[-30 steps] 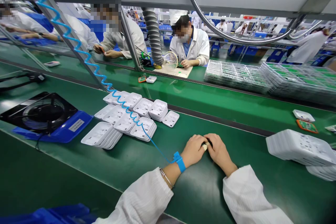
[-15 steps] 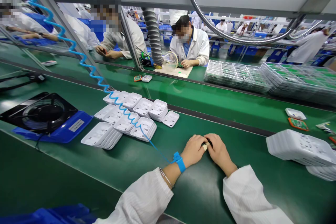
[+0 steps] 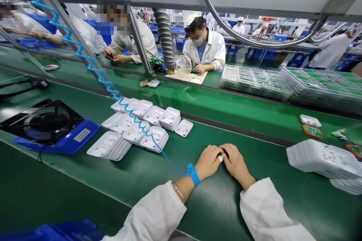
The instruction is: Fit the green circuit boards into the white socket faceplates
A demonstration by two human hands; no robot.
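My left hand (image 3: 209,161) and my right hand (image 3: 234,161) rest close together on the green work surface (image 3: 215,203), fingers curled in and tips meeting. A cream-coloured cover sits at my left thumb tip. Something small and dark shows between the fingers, too hidden to name. Around my left wrist is a blue wrist strap (image 3: 193,174), tied to a coiled blue cord (image 3: 104,81). Left of my hands lie stacks of white plastic housings (image 3: 154,139), with a single white housing (image 3: 184,128) nearest. More stacked white housings (image 3: 319,158) lean to the right.
A black fan (image 3: 48,120) on a blue base stands at left. Beyond a dark rail, a green conveyor belt (image 3: 226,107) carries a white cover (image 3: 310,120) and orange-edged circuit boards (image 3: 312,131). Clear trays (image 3: 254,83) are stacked across from me, near a co-worker (image 3: 207,47).
The circuit boards and white covers on the conveyor belt have shifted left. My hands hold nearly the same position. The co-worker at far left has moved their arms slightly.
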